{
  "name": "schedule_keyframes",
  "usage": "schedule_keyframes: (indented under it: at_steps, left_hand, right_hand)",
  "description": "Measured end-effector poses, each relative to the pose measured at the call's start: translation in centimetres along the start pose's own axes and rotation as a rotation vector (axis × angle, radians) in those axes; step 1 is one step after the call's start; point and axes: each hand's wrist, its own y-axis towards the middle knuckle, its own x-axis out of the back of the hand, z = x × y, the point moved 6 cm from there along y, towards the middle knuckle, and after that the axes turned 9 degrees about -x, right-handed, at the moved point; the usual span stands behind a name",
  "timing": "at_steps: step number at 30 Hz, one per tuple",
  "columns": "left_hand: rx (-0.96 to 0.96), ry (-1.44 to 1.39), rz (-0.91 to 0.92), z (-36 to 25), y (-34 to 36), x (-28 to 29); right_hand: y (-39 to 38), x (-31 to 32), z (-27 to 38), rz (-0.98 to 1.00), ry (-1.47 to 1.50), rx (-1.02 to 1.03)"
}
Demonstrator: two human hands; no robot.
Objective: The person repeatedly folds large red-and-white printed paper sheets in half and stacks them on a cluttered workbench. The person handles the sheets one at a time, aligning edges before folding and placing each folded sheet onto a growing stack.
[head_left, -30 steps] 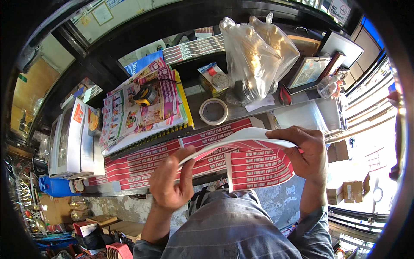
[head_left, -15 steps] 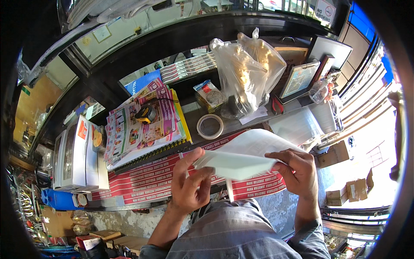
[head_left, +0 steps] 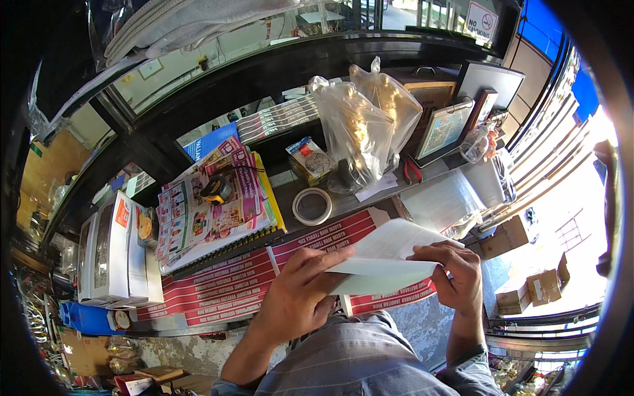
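A thin white sheet [head_left: 386,273], folded over on itself, is held up in front of me above the counter. At its left edge my left hand [head_left: 300,290] grips it, fingers lying along the upper side and the thumb partly hidden. My right hand [head_left: 457,274] pinches the right edge between thumb and bent fingers. The sheet sags and curves between the hands, its far part [head_left: 403,237] tilting away. Beneath it lie red-and-white printed sheets [head_left: 224,285], partly covered by the white sheet and my hands.
Behind the sheet are a tape roll [head_left: 312,206], a clear plastic bag [head_left: 356,125] and red-handled pliers [head_left: 412,171]. On the left, a tape measure [head_left: 218,189] rests on stacked flyers [head_left: 191,218] beside white boxes [head_left: 122,257]. A clear plastic container [head_left: 442,201] stands at the right.
My left hand has shifted right and inward, its fingers now flatter along the sheet's edge. The fold has narrowed slightly and the sheet sits a little lower. The right hand keeps its pinch.
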Motion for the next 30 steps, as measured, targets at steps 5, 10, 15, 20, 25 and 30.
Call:
schedule_keyframes:
  at_steps: [5, 10, 15, 20, 25, 30]
  left_hand:
    - [-0.011, 0.028, -0.031, -1.0, 0.4, 0.9]
    - [0.020, 0.083, -0.050, -0.4, -0.3, 2.6]
    - [0.105, 0.141, -0.189, -0.5, -1.2, 5.6]
    - [0.055, 0.270, -0.260, -2.1, -2.0, 9.1]
    - [0.039, 0.380, -0.469, -3.2, -6.7, 13.2]
    - [0.228, 0.499, -0.609, -3.9, -15.0, 19.0]
  right_hand:
    - [-0.7, -0.2, -1.1, 0.056, -0.044, -0.038]
    - [-2.3, -0.6, -3.5, 0.018, 0.086, -0.113]
    - [-4.1, -1.4, -5.3, -0.032, 0.072, -0.125]
    - [-4.1, -2.4, -7.9, -0.018, -0.089, -0.308]
    - [-6.4, -4.9, -9.8, 0.253, -0.043, -0.392]
    - [-11.2, -9.6, -12.0, 0.065, -0.166, -0.429]
